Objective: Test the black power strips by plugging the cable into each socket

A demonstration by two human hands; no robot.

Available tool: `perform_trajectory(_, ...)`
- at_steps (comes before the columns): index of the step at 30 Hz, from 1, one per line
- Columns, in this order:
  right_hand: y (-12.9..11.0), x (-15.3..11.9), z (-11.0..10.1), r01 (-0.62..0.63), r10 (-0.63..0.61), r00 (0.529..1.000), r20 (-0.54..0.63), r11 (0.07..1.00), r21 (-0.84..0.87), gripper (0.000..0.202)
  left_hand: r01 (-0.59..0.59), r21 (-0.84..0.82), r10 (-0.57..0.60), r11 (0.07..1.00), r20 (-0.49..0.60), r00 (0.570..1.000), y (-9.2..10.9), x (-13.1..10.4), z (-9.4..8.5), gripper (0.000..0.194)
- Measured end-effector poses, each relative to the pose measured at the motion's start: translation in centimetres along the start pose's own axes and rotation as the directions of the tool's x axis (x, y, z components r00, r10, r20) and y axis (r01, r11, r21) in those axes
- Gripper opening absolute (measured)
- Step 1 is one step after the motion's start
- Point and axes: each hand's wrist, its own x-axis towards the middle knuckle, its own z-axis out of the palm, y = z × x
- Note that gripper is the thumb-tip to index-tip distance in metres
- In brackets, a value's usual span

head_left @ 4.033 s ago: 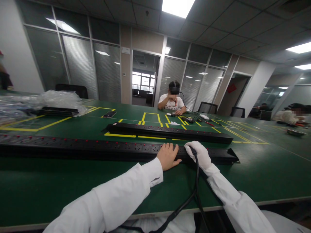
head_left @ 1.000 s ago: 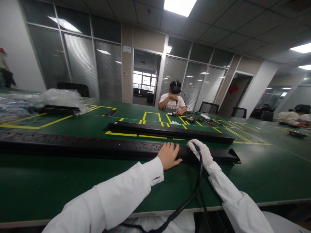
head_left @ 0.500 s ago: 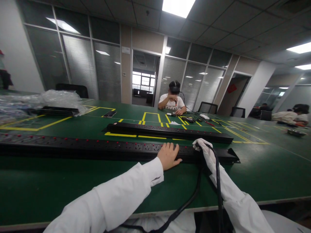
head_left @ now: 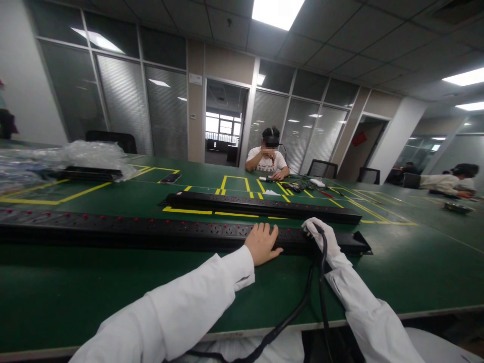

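Note:
A long black power strip [head_left: 143, 229] with a row of sockets and red dots lies across the green table. My bare left hand [head_left: 262, 244] grips it right of the middle, fingers over the top and thumb on the near side. Over the right part of the strip, my white-gloved right hand [head_left: 321, 236] is closed on the end of a black power cord [head_left: 322, 282]. Whatever is at the cord's end is mostly covered by the fingers, so I cannot tell whether it sits in a socket. The cord hangs down over the table's front edge. Another cord length [head_left: 291, 315] runs left.
A second black power strip [head_left: 260, 204] lies just behind. Clear plastic wrapping [head_left: 94, 156] is heaped at the left, near a phone-like dark object [head_left: 170, 178]. Yellow tape [head_left: 236, 176] marks the table. A person [head_left: 267, 159] sits opposite, by tangled cables [head_left: 298, 184].
My right hand has turned and shifted slightly right, its back now more visible. The hanging cord has swung left. My left hand and the power strip have stayed put.

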Motion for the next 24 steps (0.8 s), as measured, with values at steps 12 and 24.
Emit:
perform_trajectory(12,-0.4,0.1,-0.4,0.010,-0.007,0.994,0.114,1.000,-0.029,0.034,-0.001,0.006,0.001,1.000,0.001,1.000,0.0,0.0,0.1,0.062)
perform_trajectory(24,-2.5,0.3,-0.9,0.027,-0.051,0.970,0.237,0.994,0.103,0.049,0.001,0.003,-0.001,1.000,0.003,1.000,0.0,0.0,0.2,0.062)
